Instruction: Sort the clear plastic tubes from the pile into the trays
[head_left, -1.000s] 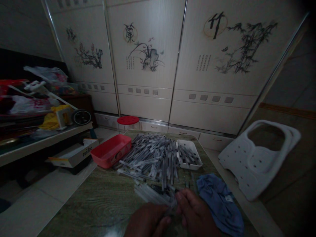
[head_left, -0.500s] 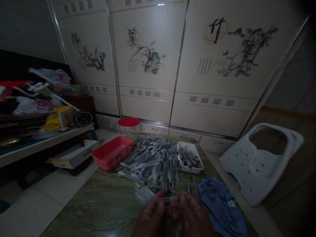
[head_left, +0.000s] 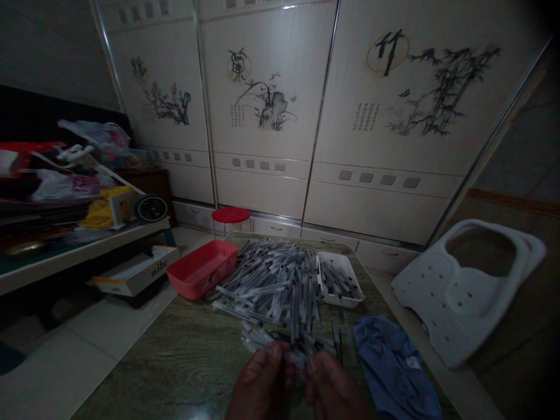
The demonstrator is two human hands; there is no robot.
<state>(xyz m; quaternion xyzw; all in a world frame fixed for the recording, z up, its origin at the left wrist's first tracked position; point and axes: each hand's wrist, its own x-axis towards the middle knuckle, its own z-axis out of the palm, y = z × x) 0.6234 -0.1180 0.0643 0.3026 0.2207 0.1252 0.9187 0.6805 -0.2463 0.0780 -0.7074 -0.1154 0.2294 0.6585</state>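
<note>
Bottom middle of the frame: the left hand [head_left: 261, 380] and right hand [head_left: 331, 386] are both curling in narrow, fingertips pinching what looks like one thin pen tube [head_left: 297, 353] between them, though it's pretty dim. I'd say the fiddly bit on a single piece is going on right now, and anything after that is asking for a steady fingertip grip. A blue cloth [head_left: 394, 367] is lying lower right on the counter [head_left: 184, 361]. Further up, the big pile of tubes [head_left: 275, 280] is sitting between a red tray [head_left: 199, 274] and a white tray [head_left: 351, 303]. A red stool [head_left: 230, 214] and painted wardrobe doors [head_left: 262, 163] are filling the top.
</note>
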